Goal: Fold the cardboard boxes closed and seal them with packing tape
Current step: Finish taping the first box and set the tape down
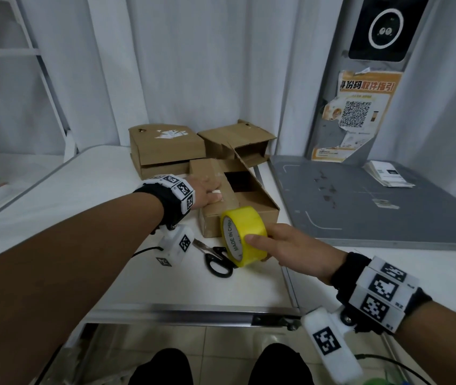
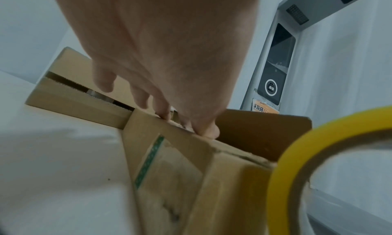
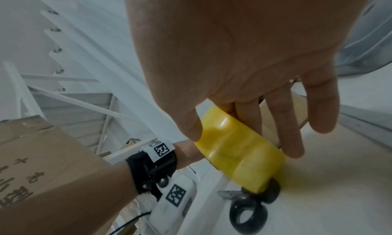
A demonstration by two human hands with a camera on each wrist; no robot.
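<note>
A small cardboard box (image 1: 212, 222) (image 2: 169, 171) lies on the white table (image 1: 82, 195), its left flap folded down and its right half still open and dark inside. My left hand (image 1: 210, 191) (image 2: 161, 111) presses flat on that left flap, fingertips at the flap's edge. Just in front of the box, my right hand (image 1: 265, 243) (image 3: 248, 114) grips a yellow packing tape roll (image 1: 244, 226) (image 2: 282, 171) (image 3: 239, 151), thumb on the outer face, fingers behind it. The roll stands on edge just over the scissors' handles.
Black-handled scissors (image 1: 217, 261) (image 3: 248, 210) lie beside the tape. Two more cardboard boxes (image 1: 165, 148) (image 1: 238, 143) stand behind the near box, by the curtain. A grey metal platform (image 1: 374, 212) with a stack of papers (image 1: 388, 175) adjoins the table on the right.
</note>
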